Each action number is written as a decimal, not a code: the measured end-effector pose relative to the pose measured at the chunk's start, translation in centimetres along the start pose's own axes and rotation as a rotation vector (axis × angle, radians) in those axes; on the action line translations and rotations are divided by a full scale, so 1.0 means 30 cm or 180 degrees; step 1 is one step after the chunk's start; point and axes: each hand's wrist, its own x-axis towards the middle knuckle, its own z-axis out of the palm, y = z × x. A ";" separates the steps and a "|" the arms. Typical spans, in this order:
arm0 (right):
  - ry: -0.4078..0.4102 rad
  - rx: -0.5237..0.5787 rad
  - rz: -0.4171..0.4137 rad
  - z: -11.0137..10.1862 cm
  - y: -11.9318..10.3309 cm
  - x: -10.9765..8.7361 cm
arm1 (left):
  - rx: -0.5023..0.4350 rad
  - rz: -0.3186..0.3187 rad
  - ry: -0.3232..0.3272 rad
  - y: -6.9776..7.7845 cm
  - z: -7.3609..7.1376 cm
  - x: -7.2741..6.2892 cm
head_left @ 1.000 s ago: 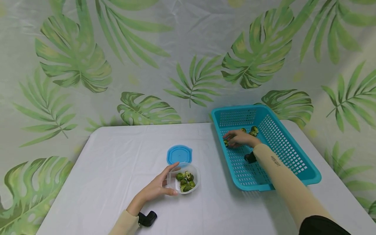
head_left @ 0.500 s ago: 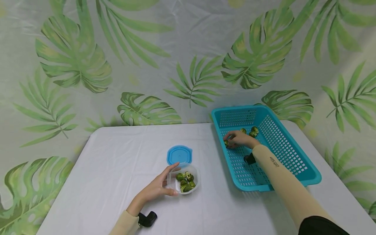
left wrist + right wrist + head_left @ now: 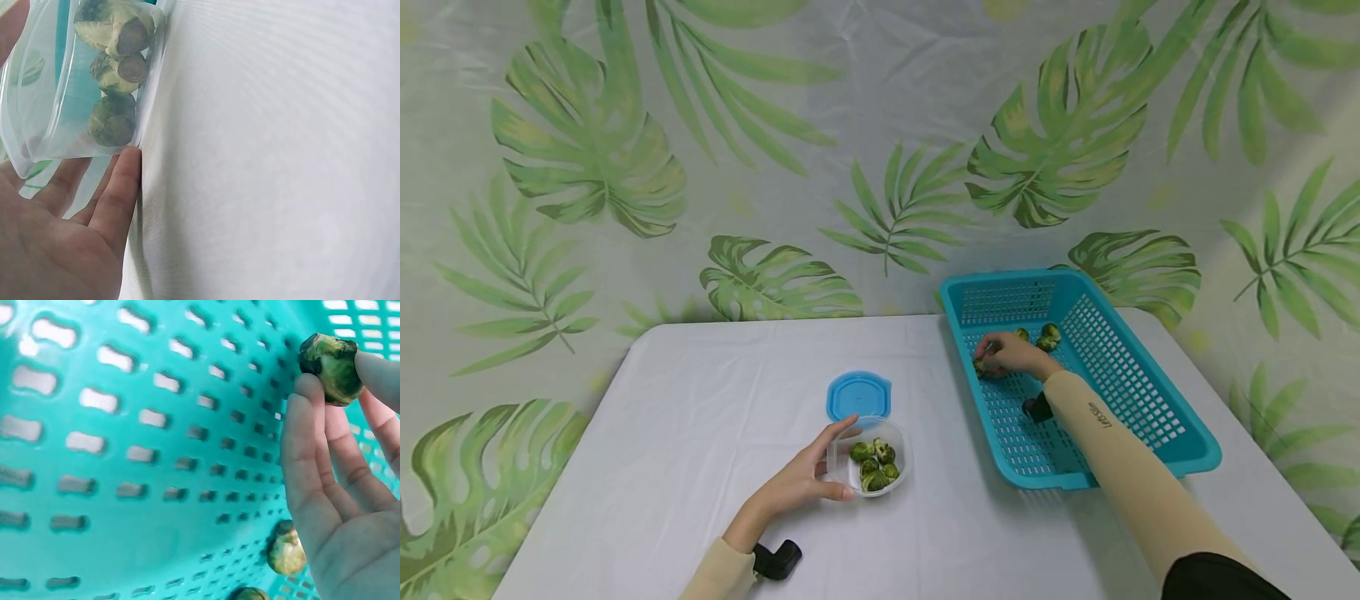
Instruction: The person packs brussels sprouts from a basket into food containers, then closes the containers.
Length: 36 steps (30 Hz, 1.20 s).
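My left hand [image 3: 801,475] grips a clear plastic container [image 3: 842,471] on the table, thumb on the near side and fingers round the far side. Several Brussels sprouts [image 3: 872,462] lie inside it; the left wrist view shows some of these sprouts [image 3: 115,72] through the wall, with the fingers [image 3: 119,194] against its base. Inside the blue basket [image 3: 1022,479], near its left wall, is my right hand [image 3: 1011,354]. In the right wrist view, its thumb and fingertips pinch a single Brussels sprout [image 3: 337,372].
More sprouts [image 3: 1048,336] lie in the basket beyond the right hand. A blue lid [image 3: 858,395] rests flat on the white-covered table [image 3: 715,400], just behind the container. A leaf-patterned curtain [image 3: 895,108] hangs behind the table.
The right hand has shifted very slightly to the right inside the basket, its fingers drawing in around the sprout. The left hand and the container have stayed in place.
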 end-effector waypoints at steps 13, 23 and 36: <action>0.0091 0.0400 -0.0120 -0.072 -0.045 -0.060 | -0.0003 0.0022 0.0003 0.002 0.002 0.000; 0.0113 0.0526 -0.0247 -0.103 -0.079 -0.114 | 0.0036 -0.0013 0.0010 0.005 -0.004 0.004; -0.0028 0.0511 -0.0529 -0.066 -0.134 -0.161 | -0.0004 -0.0033 -0.0007 0.002 -0.003 0.000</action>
